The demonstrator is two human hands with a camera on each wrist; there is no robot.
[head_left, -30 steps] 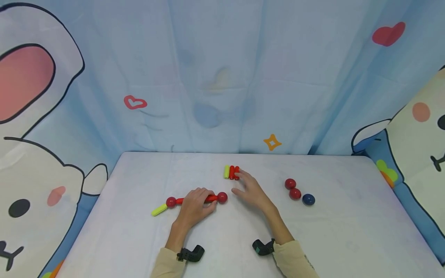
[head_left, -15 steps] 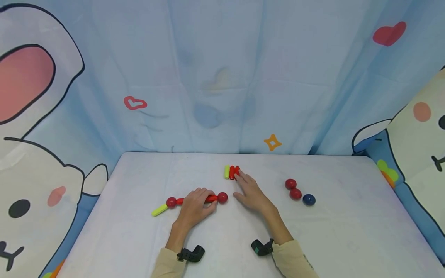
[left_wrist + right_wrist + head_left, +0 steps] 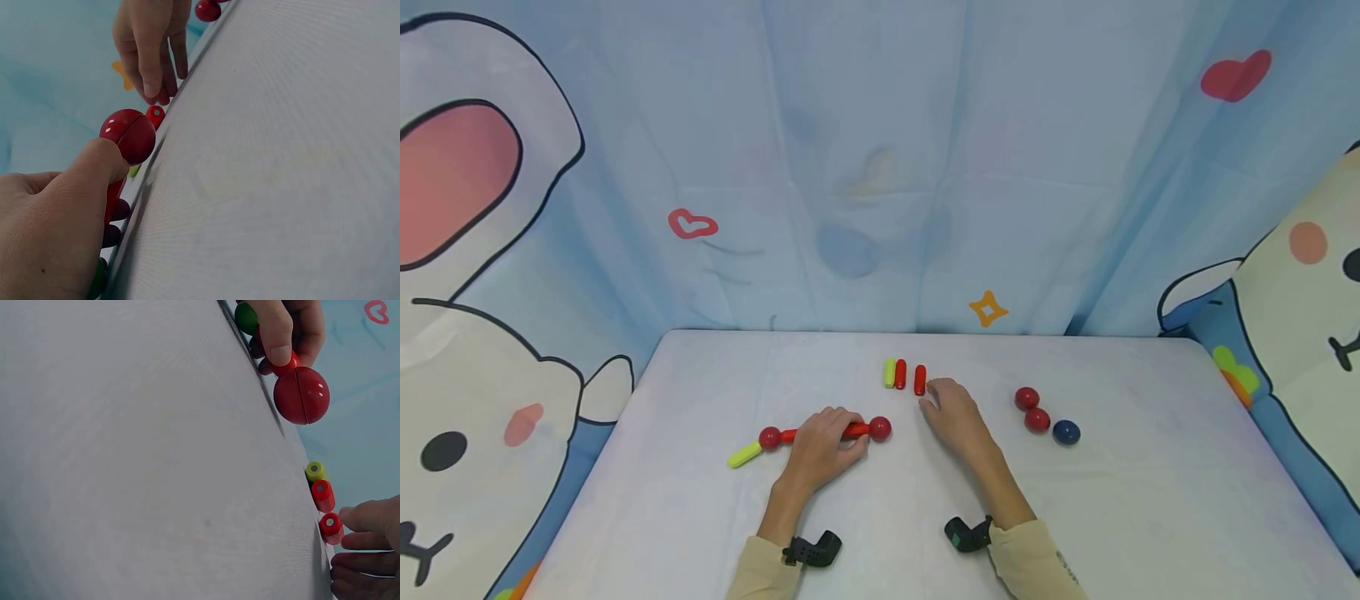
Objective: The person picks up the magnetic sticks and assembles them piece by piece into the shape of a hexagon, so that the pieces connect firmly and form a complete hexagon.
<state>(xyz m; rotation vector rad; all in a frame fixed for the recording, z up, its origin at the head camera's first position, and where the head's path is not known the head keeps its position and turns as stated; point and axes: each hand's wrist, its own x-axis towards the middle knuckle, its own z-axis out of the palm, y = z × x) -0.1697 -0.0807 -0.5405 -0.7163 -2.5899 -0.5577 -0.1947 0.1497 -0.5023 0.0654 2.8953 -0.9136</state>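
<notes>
My left hand (image 3: 823, 450) grips the red magnetic rod (image 3: 855, 429) of a joined chain of toy pieces. A red ball (image 3: 880, 428) caps its right end; another red ball (image 3: 770, 438) and a yellow-green rod (image 3: 745, 454) extend to the left. Under that hand a green ball (image 3: 246, 319) shows in the right wrist view. My right hand (image 3: 957, 418) is beside a loose red magnetic rod (image 3: 920, 380), fingertips close to its right side; whether they touch cannot be told. Left of that rod, a second red rod (image 3: 900, 374) and a yellow-green rod (image 3: 889, 373) lie side by side.
Two red balls (image 3: 1037, 419) and a dark blue ball (image 3: 1066, 432) rest on the right part of the white table (image 3: 1150, 500). A light blue curtain (image 3: 880, 167) with cartoon prints hangs behind the table's far edge.
The rightmost red rod has shifted right and slightly toward me, apart from the other two. My right hand has drawn back with its fingers now beside that rod. My left hand stays put.
</notes>
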